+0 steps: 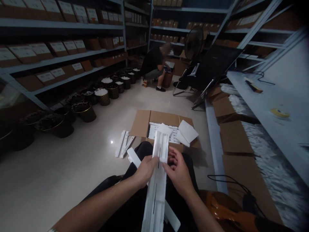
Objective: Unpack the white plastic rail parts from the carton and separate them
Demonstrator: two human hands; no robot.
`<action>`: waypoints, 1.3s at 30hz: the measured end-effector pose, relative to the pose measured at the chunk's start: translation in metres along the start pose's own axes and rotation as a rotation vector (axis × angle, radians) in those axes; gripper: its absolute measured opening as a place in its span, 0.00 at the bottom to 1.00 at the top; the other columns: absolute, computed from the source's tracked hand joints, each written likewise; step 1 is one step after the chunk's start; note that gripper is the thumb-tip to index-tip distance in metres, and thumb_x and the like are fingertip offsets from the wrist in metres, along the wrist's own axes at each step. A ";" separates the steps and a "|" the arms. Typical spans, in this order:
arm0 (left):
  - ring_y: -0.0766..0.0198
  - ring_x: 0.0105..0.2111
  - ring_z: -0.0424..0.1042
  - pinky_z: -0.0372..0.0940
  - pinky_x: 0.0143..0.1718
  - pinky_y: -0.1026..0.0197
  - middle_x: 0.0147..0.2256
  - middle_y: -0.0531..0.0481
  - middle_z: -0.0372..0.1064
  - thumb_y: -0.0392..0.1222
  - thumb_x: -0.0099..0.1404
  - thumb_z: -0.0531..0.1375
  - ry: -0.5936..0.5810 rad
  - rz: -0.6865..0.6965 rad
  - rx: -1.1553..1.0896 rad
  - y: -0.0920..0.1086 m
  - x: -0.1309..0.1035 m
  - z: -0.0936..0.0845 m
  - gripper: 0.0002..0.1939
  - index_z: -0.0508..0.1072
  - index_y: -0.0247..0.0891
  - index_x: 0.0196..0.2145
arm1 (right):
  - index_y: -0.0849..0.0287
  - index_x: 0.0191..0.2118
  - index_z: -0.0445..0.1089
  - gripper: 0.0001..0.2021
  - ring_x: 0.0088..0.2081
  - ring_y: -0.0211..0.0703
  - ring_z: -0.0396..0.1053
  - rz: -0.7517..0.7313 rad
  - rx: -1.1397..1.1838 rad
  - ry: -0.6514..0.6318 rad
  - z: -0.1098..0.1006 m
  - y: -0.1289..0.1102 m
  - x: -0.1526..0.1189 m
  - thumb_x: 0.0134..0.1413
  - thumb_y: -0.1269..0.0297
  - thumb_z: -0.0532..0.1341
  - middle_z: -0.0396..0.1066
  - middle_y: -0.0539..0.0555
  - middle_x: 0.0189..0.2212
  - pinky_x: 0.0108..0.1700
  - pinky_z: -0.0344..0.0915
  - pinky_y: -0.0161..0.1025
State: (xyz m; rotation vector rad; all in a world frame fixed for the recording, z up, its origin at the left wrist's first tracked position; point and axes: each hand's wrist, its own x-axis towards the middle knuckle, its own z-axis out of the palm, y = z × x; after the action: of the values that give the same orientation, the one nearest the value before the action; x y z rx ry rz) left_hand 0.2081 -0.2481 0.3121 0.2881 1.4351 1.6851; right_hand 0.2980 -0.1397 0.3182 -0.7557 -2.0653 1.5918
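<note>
A long white channel-shaped strip (pixel 155 183) lies lengthwise over my lap, its far end pointing at the open carton. My left hand (pixel 146 169) grips its left edge, the thumb on top near a dark slot. On the right side, my right hand (pixel 177 167) pinches a shorter white piece (pixel 164 146) at the strip's far end, with its fingers curled. Another white bar (pixel 172 216) crosses beneath the strip on my legs. In front of my knees stands the open cardboard box (pixel 140 124), with white parts and loose white sheets (pixel 188 131) in it.
Several white bars (pixel 125 143) lie on the floor left of the box. Filled bins (pixel 84 111) line the left shelves. A person (pixel 154 62) sits ahead near a black chair (pixel 207 67). Cartons of white parts and a table (pixel 272 96) flank the right, with an orange tool (pixel 229 212) nearby.
</note>
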 end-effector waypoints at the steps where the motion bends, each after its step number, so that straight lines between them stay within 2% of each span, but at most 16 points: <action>1: 0.65 0.23 0.64 0.58 0.25 0.65 0.22 0.49 0.67 0.47 0.60 0.54 -0.009 0.011 -0.002 0.000 0.000 0.000 0.16 0.74 0.30 0.29 | 0.52 0.58 0.53 0.32 0.37 0.40 0.68 -0.013 -0.049 -0.016 0.001 -0.001 0.000 0.46 0.67 0.63 0.64 0.56 0.48 0.31 0.65 0.32; 4: 0.65 0.23 0.64 0.58 0.25 0.66 0.23 0.49 0.68 0.47 0.60 0.54 -0.019 0.024 0.000 0.000 -0.001 -0.001 0.17 0.74 0.30 0.31 | 0.52 0.60 0.51 0.33 0.36 0.39 0.68 -0.025 -0.127 -0.026 0.007 -0.004 -0.002 0.48 0.67 0.61 0.65 0.56 0.47 0.33 0.67 0.34; 10: 0.64 0.24 0.66 0.59 0.26 0.65 0.23 0.48 0.69 0.47 0.60 0.53 -0.027 0.022 0.001 0.000 0.000 0.000 0.17 0.74 0.30 0.31 | 0.55 0.61 0.51 0.33 0.33 0.40 0.69 -0.055 -0.132 0.075 0.014 -0.002 -0.004 0.48 0.64 0.60 0.69 0.56 0.43 0.33 0.68 0.35; 15: 0.66 0.23 0.63 0.56 0.24 0.66 0.22 0.50 0.66 0.48 0.60 0.54 0.007 0.012 0.068 -0.005 0.003 -0.003 0.17 0.73 0.31 0.28 | 0.53 0.61 0.51 0.32 0.34 0.39 0.69 -0.054 -0.190 0.025 0.012 0.006 -0.002 0.49 0.64 0.60 0.69 0.54 0.42 0.34 0.68 0.35; 18: 0.65 0.24 0.64 0.58 0.26 0.65 0.23 0.49 0.67 0.48 0.59 0.54 0.000 0.003 0.048 -0.007 0.004 -0.003 0.16 0.72 0.31 0.28 | 0.53 0.61 0.50 0.32 0.34 0.40 0.69 -0.053 -0.204 0.016 0.010 0.008 0.000 0.50 0.63 0.60 0.69 0.55 0.42 0.35 0.68 0.36; 21: 0.65 0.24 0.65 0.59 0.26 0.64 0.24 0.49 0.68 0.46 0.57 0.55 0.018 -0.016 0.015 -0.007 0.004 -0.001 0.14 0.72 0.31 0.28 | 0.54 0.62 0.49 0.33 0.35 0.40 0.69 -0.046 -0.173 -0.007 0.006 0.008 -0.003 0.50 0.62 0.61 0.67 0.57 0.46 0.34 0.68 0.36; 25: 0.64 0.23 0.66 0.60 0.25 0.64 0.24 0.49 0.69 0.44 0.55 0.57 0.083 -0.015 -0.013 -0.006 0.011 -0.004 0.11 0.72 0.32 0.29 | 0.53 0.61 0.51 0.32 0.37 0.41 0.68 -0.026 -0.139 -0.016 -0.003 0.011 -0.022 0.50 0.63 0.60 0.63 0.59 0.51 0.32 0.67 0.36; 28: 0.65 0.21 0.65 0.58 0.22 0.65 0.21 0.50 0.67 0.44 0.54 0.57 0.166 -0.022 0.010 -0.009 0.017 -0.010 0.10 0.71 0.33 0.27 | 0.53 0.55 0.59 0.24 0.35 0.40 0.68 -0.004 -0.194 -0.093 -0.008 0.012 -0.045 0.50 0.64 0.60 0.66 0.56 0.46 0.34 0.67 0.37; 32: 0.66 0.20 0.64 0.57 0.21 0.65 0.20 0.51 0.64 0.43 0.54 0.57 0.240 -0.014 0.027 -0.014 0.023 -0.015 0.09 0.69 0.33 0.25 | 0.54 0.46 0.68 0.16 0.33 0.40 0.67 -0.014 -0.262 -0.215 -0.002 0.012 -0.072 0.49 0.67 0.60 0.68 0.54 0.42 0.34 0.66 0.37; 35: 0.65 0.20 0.64 0.57 0.21 0.65 0.20 0.51 0.65 0.43 0.54 0.56 0.254 -0.005 0.034 -0.017 0.022 -0.015 0.10 0.70 0.33 0.26 | 0.55 0.42 0.70 0.11 0.31 0.40 0.67 0.008 -0.263 -0.217 0.006 0.015 -0.082 0.50 0.66 0.59 0.69 0.53 0.39 0.33 0.65 0.36; 39: 0.66 0.20 0.63 0.56 0.21 0.65 0.20 0.52 0.64 0.43 0.54 0.56 0.247 0.000 0.025 -0.019 0.019 -0.013 0.09 0.69 0.33 0.25 | 0.55 0.41 0.70 0.10 0.29 0.40 0.67 0.053 -0.277 -0.174 0.012 0.025 -0.088 0.52 0.63 0.59 0.69 0.52 0.34 0.34 0.65 0.36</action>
State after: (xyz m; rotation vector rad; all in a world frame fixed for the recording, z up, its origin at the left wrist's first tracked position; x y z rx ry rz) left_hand 0.1965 -0.2442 0.2849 0.0948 1.6367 1.7499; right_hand 0.3615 -0.2010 0.2905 -0.7945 -2.4461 1.4607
